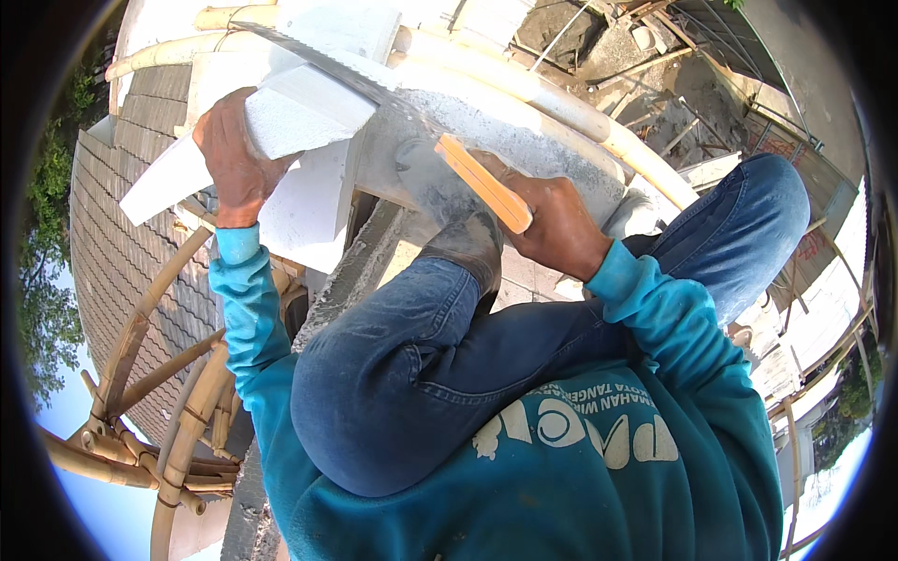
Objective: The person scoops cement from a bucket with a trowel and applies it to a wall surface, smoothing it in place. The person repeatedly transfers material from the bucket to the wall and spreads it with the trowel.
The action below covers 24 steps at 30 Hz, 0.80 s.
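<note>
My left hand (234, 164) grips a white, light-looking block (313, 112) at the upper left; a flat white piece (150, 192) sticks out beside it toward the left. My right hand (552, 224) is closed on the orange handle (482, 182) of a handsaw. The long metal saw blade (355, 75) runs up and leftward along the far edge of the block; whether its teeth touch it I cannot tell. Another white sheet (295, 215) lies below my left hand. My dusty shoe (468, 243) rests just below the saw handle, under my bent jeans-clad legs.
I sit high on a grey concrete edge (365, 234), with light bamboo poles (524, 84) across the far side. A tiled roof (122, 262) and bamboo framework (182, 439) are at my left. At the right, a cluttered site (673, 112) with poles and sheets lies below.
</note>
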Each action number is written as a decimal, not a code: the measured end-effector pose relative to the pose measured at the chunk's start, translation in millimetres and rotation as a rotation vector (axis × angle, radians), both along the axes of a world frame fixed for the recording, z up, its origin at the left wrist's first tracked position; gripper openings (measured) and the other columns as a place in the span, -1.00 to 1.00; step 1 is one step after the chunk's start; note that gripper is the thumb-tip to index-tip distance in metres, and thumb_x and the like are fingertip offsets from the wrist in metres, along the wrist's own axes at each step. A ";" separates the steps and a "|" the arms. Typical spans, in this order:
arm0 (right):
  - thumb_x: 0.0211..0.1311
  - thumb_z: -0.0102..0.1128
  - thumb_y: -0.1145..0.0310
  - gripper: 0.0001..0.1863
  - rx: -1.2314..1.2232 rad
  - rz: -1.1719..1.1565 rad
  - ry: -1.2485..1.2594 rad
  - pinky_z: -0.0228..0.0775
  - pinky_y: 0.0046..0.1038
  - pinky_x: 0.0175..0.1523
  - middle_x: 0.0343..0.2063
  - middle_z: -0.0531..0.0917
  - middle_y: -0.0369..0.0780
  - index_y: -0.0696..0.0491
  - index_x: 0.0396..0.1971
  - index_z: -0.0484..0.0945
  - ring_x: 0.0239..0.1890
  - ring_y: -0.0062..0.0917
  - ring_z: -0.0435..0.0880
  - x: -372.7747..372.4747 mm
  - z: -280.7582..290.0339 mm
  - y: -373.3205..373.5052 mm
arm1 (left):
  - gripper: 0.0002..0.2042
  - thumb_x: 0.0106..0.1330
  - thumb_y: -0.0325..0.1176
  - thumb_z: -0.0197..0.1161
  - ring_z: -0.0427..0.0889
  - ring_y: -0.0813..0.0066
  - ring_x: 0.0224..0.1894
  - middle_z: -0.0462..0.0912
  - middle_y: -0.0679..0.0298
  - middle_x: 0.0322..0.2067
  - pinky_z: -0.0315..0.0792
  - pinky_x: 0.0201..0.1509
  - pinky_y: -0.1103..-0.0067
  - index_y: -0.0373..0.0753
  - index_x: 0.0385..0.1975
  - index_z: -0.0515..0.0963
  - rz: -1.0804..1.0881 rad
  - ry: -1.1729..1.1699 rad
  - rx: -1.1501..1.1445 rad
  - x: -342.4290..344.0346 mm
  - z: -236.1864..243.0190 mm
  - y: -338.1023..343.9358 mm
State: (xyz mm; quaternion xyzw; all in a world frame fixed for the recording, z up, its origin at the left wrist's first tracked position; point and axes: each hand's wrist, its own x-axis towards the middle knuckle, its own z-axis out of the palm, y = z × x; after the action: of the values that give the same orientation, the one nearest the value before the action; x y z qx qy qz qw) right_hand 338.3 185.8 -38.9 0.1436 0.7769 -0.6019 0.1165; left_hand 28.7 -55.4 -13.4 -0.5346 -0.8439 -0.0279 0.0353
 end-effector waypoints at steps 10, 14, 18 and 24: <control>-0.07 0.32 0.54 -0.13 0.211 0.044 0.089 0.58 -0.18 -0.24 -0.46 0.69 -0.01 -0.09 0.38 0.30 -0.40 -0.05 0.70 -1.1 -21.3 -14.9 | -0.12 -0.36 -0.09 0.70 0.52 0.16 0.01 0.56 0.18 -0.05 0.25 0.17 0.26 -0.18 0.09 0.44 0.000 0.056 0.059 11.4 4.0 4.3; -0.03 0.32 0.46 -0.27 0.151 -0.026 0.122 0.58 -0.20 -0.25 -0.49 0.68 -0.01 -0.04 0.28 0.41 -0.42 -0.07 0.69 47.2 11.0 -14.1 | -0.13 -0.32 -0.09 0.69 0.51 0.17 0.03 0.55 0.18 -0.05 0.24 0.18 0.26 -0.18 0.10 0.43 0.013 0.005 0.083 15.6 7.6 0.0; 0.01 0.30 0.50 -0.57 0.183 0.048 0.052 0.59 -0.26 -0.22 -0.37 0.68 0.07 0.12 -0.02 0.62 -0.38 -0.05 0.69 6.6 -1.0 -7.8 | -0.13 -0.32 -0.13 0.69 0.49 0.14 0.07 0.55 0.19 -0.03 0.24 0.20 0.25 -0.17 0.12 0.42 -0.005 -0.049 0.068 15.1 6.7 -10.1; 0.04 0.30 0.40 -0.30 0.138 0.001 0.172 0.55 -0.20 -0.28 -0.45 0.68 -0.01 0.02 0.29 0.40 -0.39 -0.10 0.69 -1.5 -16.2 -15.5 | -0.10 -0.35 -0.13 0.70 0.50 0.15 0.06 0.55 0.20 0.00 0.25 0.20 0.27 -0.16 0.13 0.42 -0.007 0.027 0.022 9.3 4.1 -17.1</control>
State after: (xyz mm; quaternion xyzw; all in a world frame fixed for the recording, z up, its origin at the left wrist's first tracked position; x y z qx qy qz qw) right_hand 336.7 170.3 -55.0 0.0989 0.8235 -0.5572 0.0395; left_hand 38.0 -72.5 -9.4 -0.5374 -0.8412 -0.0303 0.0525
